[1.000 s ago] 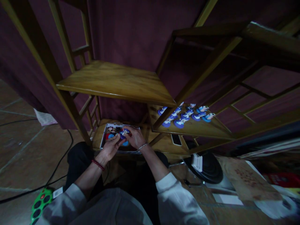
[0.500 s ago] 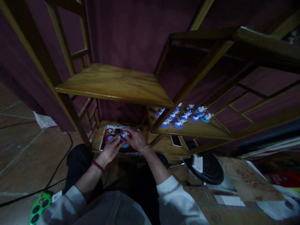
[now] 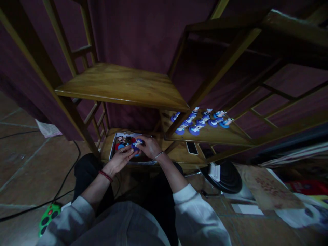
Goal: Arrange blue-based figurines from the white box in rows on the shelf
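Observation:
Between both hands is a small figurine with a purple base, held above an open white box. My left hand grips the base from the left. My right hand has its fingers closed on the figurine's other side. Inside the box lie other small figures, with red and blue round bases partly visible; my hands hide the rest. On the shelf to the right stand several similar figurines with purple and blue bases.
A wooden shelf board juts out above the box. A phone lies on the lower board to the right. A black round stool and a green object are nearer my body.
The figurine is turned between my hands and shows more of its upper part. The view has shifted slightly; the figurines on the shelf stand as before.

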The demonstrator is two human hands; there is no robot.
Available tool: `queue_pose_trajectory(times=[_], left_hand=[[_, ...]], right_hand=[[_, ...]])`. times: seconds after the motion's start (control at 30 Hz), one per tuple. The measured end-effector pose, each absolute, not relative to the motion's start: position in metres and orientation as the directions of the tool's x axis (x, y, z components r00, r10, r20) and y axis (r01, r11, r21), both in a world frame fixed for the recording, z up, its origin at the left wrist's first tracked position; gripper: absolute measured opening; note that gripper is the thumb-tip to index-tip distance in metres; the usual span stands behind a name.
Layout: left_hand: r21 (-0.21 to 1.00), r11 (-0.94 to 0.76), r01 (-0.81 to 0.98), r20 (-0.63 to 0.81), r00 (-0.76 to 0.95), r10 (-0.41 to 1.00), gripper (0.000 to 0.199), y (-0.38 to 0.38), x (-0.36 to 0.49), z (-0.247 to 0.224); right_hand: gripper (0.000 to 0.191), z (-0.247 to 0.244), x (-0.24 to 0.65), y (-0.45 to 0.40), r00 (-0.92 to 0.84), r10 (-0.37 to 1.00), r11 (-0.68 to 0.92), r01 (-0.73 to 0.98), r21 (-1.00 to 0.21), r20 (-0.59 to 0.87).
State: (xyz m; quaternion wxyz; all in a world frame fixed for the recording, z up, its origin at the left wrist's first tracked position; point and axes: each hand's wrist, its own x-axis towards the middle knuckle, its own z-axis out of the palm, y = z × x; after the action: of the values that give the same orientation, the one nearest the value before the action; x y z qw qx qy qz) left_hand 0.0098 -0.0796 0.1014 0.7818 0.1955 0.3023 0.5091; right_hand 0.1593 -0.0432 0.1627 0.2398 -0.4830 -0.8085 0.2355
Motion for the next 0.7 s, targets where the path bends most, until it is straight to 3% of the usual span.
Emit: queue_pose_trajectory(times=[0.27,0.7], left_hand=[[0.634,0.37,-0.679,-0.277,0.248,0.928,0.012,-0.079,0.011,0.1],[0.683,0.318,-0.657,-0.23,0.22,0.948,0.02,-0.085,0.015,0.096]], right_hand=[[0.03,0.17,0.16,-0.045,-0.459,0.874,0.455,0.651,-0.607,0.163],[0.027,0.156,0.16,-0.05,-0.439,0.886,0.435,0.676,-0.594,0.149]])
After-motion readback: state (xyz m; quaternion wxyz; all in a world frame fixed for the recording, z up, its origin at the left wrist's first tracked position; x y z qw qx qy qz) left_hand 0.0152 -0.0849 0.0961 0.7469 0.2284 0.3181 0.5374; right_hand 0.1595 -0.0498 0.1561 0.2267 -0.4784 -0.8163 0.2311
